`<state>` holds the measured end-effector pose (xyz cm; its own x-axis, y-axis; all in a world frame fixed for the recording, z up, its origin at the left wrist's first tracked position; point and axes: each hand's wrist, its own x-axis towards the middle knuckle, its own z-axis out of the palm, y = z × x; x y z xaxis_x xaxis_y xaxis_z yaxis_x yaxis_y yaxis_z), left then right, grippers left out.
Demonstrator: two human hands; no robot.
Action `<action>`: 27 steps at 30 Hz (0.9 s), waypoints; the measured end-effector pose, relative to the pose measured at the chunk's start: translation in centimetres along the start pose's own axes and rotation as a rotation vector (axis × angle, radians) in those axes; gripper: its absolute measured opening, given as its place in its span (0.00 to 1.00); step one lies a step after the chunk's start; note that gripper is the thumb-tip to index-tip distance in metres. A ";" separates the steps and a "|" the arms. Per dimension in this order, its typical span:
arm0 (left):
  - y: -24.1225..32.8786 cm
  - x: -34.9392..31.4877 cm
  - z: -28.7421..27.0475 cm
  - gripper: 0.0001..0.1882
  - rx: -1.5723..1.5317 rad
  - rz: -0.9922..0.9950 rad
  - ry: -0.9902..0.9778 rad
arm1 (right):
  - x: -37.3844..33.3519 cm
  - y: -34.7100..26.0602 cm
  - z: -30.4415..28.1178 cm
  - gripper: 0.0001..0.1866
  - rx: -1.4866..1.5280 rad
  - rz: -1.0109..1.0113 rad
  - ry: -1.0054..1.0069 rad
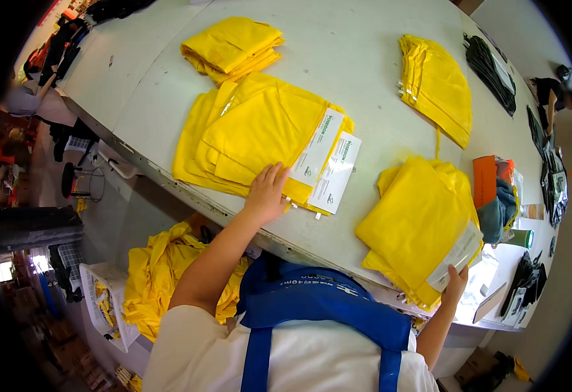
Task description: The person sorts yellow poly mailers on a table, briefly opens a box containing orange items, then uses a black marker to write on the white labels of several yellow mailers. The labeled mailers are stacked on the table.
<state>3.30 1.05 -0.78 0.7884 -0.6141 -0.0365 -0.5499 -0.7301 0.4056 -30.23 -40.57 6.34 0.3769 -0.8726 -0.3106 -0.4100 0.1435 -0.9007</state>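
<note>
My left hand (pixel 268 195) lies with its fingers stretched out on the near edge of a stack of folded yellow garments (pixel 253 130). Two white printed cards, a front card (pixel 335 173) and a card behind it (pixel 317 147), lie along the right side of that stack. To the right, my right hand (pixel 456 285) grips the lower right corner of a folded yellow garment (pixel 413 225), beside the white card (pixel 456 257) on it. The underside of that garment and part of the right hand's grip are hidden.
More folded yellow fabric (pixel 232 46) and a fanned yellow pile (pixel 436 85) lie farther back on the pale table (pixel 338 39). An orange box (pixel 485 183) and black packages (pixel 490 72) are at the right. Below the table's left edge, yellow fabric (pixel 162 281) heaps beside a white crate (pixel 96 294). Other people are farther off.
</note>
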 end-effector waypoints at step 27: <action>-2.8 1.5 -2.4 0.45 0.082 -0.476 0.155 | 0.4 0.3 -0.8 0.22 -0.439 0.039 0.081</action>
<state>6.68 2.87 0.24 0.9851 -0.1604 -0.0617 -0.1346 -0.9432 0.3036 -30.90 -41.23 6.21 0.2951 -0.9069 -0.3009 -0.7429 -0.0197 -0.6691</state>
